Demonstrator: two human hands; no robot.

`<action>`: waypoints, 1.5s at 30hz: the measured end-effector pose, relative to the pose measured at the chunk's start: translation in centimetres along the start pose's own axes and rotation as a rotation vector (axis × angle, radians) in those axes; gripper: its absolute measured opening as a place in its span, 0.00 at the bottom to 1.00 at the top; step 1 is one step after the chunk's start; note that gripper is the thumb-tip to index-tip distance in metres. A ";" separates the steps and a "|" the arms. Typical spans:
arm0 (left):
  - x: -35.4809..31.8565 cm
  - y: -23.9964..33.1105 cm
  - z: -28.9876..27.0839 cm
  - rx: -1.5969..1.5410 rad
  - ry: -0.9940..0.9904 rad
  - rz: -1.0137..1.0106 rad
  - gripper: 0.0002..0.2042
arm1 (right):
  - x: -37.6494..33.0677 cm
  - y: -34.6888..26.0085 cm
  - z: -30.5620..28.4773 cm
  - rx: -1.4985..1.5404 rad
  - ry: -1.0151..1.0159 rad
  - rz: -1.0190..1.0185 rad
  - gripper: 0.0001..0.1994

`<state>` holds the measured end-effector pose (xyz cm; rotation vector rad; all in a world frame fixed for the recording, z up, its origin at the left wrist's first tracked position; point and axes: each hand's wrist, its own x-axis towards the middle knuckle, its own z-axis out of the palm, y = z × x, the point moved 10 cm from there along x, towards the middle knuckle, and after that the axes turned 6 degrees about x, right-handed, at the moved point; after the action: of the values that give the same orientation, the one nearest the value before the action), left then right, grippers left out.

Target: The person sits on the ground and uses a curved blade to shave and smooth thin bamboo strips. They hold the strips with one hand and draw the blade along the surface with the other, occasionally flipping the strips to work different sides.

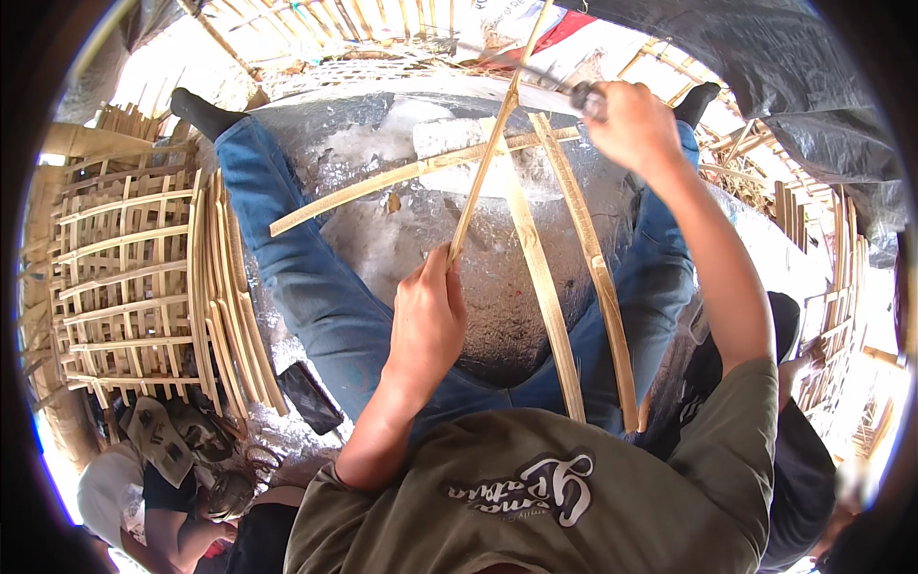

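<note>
I sit with my legs in blue jeans spread on a shiny silver sheet [402, 230]. My left hand [426, 320] grips the lower end of a thin bamboo strip [488, 163] that rises toward the top of the view. My right hand [631, 124] is closed on a dark-handled knife [585, 99] whose blade meets that strip near its upper part. Two long bamboo slats [545, 287] lean from my lap across the sheet. A third slat [382, 187] lies crosswise under them.
A stack of woven bamboo lattice frames [134, 287] stands at my left. A dark flat phone-like object [308, 397] lies by my left thigh. Another person [153, 488] crouches at lower left and a second person [798, 421] sits at my right. More bamboo frames [841, 277] stand at the right.
</note>
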<state>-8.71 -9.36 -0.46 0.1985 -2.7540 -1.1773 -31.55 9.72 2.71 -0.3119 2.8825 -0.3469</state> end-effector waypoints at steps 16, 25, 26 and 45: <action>-2.5 -2.1 2.0 -0.488 -0.185 -0.287 0.11 | -5.4 -5.7 3.4 -0.296 -0.049 -0.384 0.12; -2.4 -1.3 1.8 -0.601 -0.196 -0.338 0.13 | -5.3 -6.7 1.6 -0.299 0.178 -0.549 0.10; -2.4 -1.3 1.7 -0.605 -0.197 -0.339 0.13 | -4.5 -6.2 1.4 -0.301 0.169 -0.494 0.11; -2.8 -1.8 2.1 -0.387 -0.189 -0.219 0.12 | -4.2 -5.5 4.3 -0.384 0.045 -0.472 0.12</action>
<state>-6.25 -8.66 -3.44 0.3677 -2.6341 -1.8443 -25.45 4.55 0.82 -1.0668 2.8741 0.1377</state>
